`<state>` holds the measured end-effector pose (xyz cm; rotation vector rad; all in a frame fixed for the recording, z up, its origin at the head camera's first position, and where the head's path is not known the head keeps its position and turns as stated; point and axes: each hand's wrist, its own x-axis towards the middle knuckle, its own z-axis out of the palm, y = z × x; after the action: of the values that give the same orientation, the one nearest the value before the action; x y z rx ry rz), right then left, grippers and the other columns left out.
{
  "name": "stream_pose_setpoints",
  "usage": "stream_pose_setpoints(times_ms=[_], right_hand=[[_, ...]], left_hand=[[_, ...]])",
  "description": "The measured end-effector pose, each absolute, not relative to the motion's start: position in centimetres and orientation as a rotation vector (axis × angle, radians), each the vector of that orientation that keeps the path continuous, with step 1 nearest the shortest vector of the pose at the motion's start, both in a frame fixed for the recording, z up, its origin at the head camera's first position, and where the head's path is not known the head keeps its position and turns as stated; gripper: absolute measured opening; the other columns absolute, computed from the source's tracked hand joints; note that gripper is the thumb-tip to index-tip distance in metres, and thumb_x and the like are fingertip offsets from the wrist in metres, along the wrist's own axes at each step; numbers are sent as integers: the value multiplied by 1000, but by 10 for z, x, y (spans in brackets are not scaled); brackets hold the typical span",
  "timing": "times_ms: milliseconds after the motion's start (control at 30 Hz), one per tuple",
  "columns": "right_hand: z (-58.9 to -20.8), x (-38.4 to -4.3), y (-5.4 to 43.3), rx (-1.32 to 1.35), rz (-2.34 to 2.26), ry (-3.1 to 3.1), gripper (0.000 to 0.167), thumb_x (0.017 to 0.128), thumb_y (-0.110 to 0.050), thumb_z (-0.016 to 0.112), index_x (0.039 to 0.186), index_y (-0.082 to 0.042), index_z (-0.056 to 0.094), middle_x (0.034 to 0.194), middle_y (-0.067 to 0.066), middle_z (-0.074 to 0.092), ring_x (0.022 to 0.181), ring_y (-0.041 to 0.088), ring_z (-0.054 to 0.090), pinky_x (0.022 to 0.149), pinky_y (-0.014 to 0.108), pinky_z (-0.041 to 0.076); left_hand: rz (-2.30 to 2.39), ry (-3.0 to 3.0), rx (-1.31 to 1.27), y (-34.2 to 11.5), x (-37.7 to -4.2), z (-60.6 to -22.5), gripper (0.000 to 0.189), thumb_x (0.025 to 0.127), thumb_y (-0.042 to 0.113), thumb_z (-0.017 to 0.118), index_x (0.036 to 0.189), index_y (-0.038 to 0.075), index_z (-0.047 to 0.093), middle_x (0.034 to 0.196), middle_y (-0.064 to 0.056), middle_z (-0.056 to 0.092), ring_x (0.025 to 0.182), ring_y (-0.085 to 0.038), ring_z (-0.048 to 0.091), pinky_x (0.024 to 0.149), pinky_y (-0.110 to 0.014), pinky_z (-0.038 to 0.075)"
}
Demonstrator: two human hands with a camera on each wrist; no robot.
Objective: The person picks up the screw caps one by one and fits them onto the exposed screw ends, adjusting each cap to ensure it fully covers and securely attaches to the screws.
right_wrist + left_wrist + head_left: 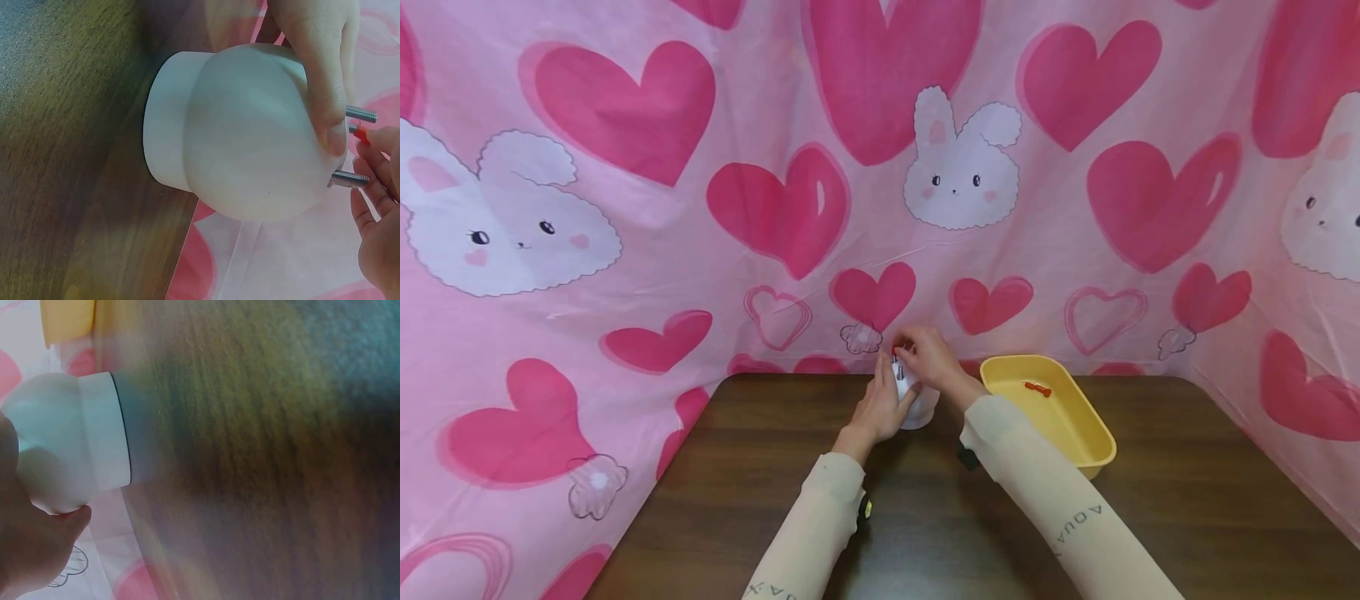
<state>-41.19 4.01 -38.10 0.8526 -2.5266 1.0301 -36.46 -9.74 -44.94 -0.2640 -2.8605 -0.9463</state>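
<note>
Head view: both hands meet at the far edge of the dark wooden table, just in front of the pink heart-and-rabbit cloth that hangs behind and to both sides. Between them stands a white rounded holder with a cylindrical base, upright on the tabletop.

Left hand: fingers wrapped round the left flank of the holder, thumb side toward the camera. Left wrist view confirms contact, with the palm and a fingertip against the bulged body of the holder (the rest of that frame is motion-blurred wood grain).

Right hand: over the top of the holder, fingers curled inward. Right wrist view shows the holder close up, with two threaded metal studs projecting from its top. A finger of the left hand lies across the dome beside the upper stud. The right fingertips sit at the studs, next to a small red piece; whether they actually pinch it I cannot tell.

Yellow tray rests on the table just to the right of the right forearm, apart from the holder. One small red item lies inside it, toward the far end.

Cream sleeves cover both forearms.
</note>
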Motion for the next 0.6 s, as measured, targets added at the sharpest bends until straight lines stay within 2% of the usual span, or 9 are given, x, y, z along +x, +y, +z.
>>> stream_pose_setpoints(times_ms=[300,600], right_hand=[[-383,-413,40,916,978,-2535,16,94,-6,72,109,-4,77,101,7,75,91,23,66,90,40,58],[-382,-413,40,943,953,-2556,17,94,-5,71,110,-1,77,104,10,75,94,26,66,94,41,57]], left_hand=[[-951,-2857,-283,-98,-366,-451,98,101,59,50,164,7,-5,171,-14,6,146,-41,35,109,-62,41],[-941,-2836,-301,-99,-367,-453,99,100,58,50,164,7,-6,171,-15,6,146,-40,36,108,-62,42]])
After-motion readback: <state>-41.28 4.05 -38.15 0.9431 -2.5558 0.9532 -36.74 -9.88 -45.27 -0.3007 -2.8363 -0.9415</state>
